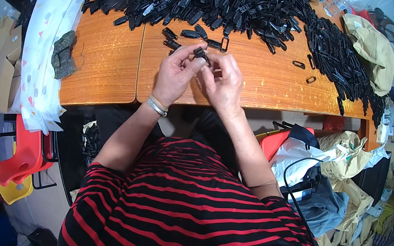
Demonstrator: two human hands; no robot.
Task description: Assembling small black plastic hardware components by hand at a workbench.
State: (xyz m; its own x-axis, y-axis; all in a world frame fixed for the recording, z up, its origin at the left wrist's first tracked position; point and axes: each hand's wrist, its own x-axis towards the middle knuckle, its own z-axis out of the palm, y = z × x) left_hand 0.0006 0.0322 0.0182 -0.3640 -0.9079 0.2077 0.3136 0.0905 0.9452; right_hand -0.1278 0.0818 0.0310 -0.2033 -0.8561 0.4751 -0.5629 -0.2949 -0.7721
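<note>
Pinching a little black part (201,54) with left hand (176,72) and right hand (226,80), over the worktop (100,70), in from its near edge. Probably not done yet. Maybe lots left: a big black heap (190,1) along the far edge (cannot tell done from new).

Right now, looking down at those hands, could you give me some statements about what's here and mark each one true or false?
1. The left hand and right hand hold a small black part between them. True.
2. The large black pile lies along the near edge of the wooden table. False: the large black pile lies along its far side.
3. A dark cloth lies to the left of both hands. True.
4. The bracelet is on the right wrist. False: the bracelet is on the left wrist.
5. The striped top is red and black. True.
</note>
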